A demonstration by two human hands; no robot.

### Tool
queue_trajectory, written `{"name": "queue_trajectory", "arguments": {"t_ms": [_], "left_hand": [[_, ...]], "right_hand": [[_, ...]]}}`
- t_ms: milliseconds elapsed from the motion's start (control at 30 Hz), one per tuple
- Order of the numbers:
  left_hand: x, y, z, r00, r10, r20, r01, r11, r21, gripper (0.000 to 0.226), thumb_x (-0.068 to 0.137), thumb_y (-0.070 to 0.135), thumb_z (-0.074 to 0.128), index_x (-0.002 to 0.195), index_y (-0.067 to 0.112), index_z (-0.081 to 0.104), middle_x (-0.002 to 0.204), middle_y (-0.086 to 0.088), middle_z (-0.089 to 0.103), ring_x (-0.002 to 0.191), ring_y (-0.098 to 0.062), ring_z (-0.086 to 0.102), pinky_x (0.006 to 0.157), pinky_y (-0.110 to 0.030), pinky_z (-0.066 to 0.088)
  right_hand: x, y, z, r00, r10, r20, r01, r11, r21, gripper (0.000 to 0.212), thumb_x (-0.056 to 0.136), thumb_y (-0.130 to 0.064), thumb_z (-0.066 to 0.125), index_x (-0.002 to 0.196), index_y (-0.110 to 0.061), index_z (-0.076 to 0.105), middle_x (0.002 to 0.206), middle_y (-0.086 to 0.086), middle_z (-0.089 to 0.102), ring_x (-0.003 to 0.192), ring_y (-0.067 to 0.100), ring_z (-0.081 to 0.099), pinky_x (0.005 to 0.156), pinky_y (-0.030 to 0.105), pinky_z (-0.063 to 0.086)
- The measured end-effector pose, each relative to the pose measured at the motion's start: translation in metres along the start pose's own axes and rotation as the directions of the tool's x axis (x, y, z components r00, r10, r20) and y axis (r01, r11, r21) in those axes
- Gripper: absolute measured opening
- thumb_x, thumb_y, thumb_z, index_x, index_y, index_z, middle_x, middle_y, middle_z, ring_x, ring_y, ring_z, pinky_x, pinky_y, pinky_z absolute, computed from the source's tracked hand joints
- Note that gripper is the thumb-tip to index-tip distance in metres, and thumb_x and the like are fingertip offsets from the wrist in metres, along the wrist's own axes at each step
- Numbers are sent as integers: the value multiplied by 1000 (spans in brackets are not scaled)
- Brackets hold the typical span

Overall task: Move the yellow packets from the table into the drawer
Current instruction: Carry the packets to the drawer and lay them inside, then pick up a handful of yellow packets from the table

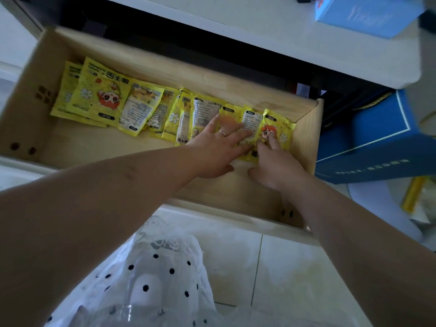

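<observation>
Both hands, left (213, 147) and right (274, 159), pressed flat, fingers spread, on overlapping hand-warmer packets (257, 128) in drawer (306, 142); sliding could scatter the row.

A light blue box (368, 15) with pale lettering sits on the white tabletop (271, 36) at the upper right. Below the table's edge, to the right, stands a dark blue box (368, 142) with a thin white border line — its lower face carries small print, too small to read. Past it lies a yellow-edged flat object (414, 194), blurred. Pale floor tiles (283, 267) spread underneath, and white fabric with black dots (153, 279) fills the bottom.
</observation>
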State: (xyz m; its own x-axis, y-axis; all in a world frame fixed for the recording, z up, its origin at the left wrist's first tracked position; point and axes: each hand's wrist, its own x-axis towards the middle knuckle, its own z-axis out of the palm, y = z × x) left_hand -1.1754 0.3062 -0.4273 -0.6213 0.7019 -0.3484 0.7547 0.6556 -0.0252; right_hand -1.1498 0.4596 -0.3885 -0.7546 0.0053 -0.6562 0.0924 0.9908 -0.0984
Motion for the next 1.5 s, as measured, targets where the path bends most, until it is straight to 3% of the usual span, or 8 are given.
{"name": "queue_trajectory", "arguments": {"t_ms": [200, 367, 533, 633, 733, 833, 967, 1500], "left_hand": [[-21, 6, -29, 977, -213, -28, 192, 926, -326, 63, 88, 34, 60, 144, 28, 32, 156, 0, 23, 148, -22, 10, 115, -58, -1], [-72, 11, -57, 828, -557, -66, 209, 416, -885, 43, 84, 23, 68, 125, 20, 58, 122, 2, 63, 112, -14, 58, 99, -32, 46], [-134, 21, -94, 681, -715, 160, 158, -70, -985, 26, 84, 16, 68, 110, 21, 62, 93, 14, 66, 83, 3, 62, 77, -17, 50], [-180, 31, -131, 576, -761, 298, 150, -260, -954, 24, 84, 15, 69, 106, 21, 61, 93, 10, 67, 81, 2, 61, 72, -10, 45], [-229, 42, -173, 540, -758, 365, 180, -320, -930, 26, 84, 13, 68, 107, 21, 60, 96, 6, 66, 79, 3, 59, 67, -9, 44], [-278, 56, -223, 543, -730, 414, 253, -328, -910, 26, 85, 16, 68, 108, 22, 59, 97, 7, 65, 79, 0, 59, 68, -18, 43], [-346, 78, -283, 482, -744, 462, 261, -381, -887, 26, 87, 19, 66, 112, 19, 60, 94, 11, 65, 77, 1, 58, 67, -18, 42], [-633, 250, -374, 3, -782, 623, -89, -621, -779, 32, 88, 21, 64, 120, 18, 60, 111, 1, 67, 91, -6, 62, 66, -12, 48]], "right_hand": [[-8, -5, -11, 993, -42, -107, 53, 994, 99, 63, 84, -33, 58, 141, -19, 36, 151, 9, 28, 132, 36, 37, 104, 46, 40], [-45, -19, -31, 966, -126, -228, 173, 964, 202, 66, 90, -31, 59, 148, -21, 29, 158, 5, 20, 145, 23, 20, 116, 35, 22], [-103, -51, -62, 953, -174, -247, 258, 895, 364, 57, 89, -31, 59, 143, -26, 40, 154, 1, 32, 133, 18, 40, 108, 30, 34], [-156, -68, -85, 969, -151, -196, 228, 850, 474, 52, 90, -31, 58, 140, -26, 45, 148, 0, 41, 95, 18, 62, 78, 24, 45], [-213, -82, -108, 981, -144, -130, 191, 829, 525, 51, 91, -35, 59, 139, -24, 45, 147, 0, 44, 88, 21, 66, 59, 21, 42], [-272, -90, -134, 986, -159, -48, 159, 816, 555, 56, 90, -41, 59, 140, -23, 43, 150, 0, 39, 126, 20, 50, 89, 21, 40], [-351, -99, -171, 978, -209, 8, 168, 810, 561, 57, 90, -42, 59, 141, -22, 43, 148, 2, 42, 137, 18, 38, 104, 25, 31], [-600, -245, -168, 715, -676, 180, 635, 735, 237, 63, 87, -41, 62, 143, -21, 39, 150, 4, 39, 138, 19, 35, 108, 30, 31]]}}
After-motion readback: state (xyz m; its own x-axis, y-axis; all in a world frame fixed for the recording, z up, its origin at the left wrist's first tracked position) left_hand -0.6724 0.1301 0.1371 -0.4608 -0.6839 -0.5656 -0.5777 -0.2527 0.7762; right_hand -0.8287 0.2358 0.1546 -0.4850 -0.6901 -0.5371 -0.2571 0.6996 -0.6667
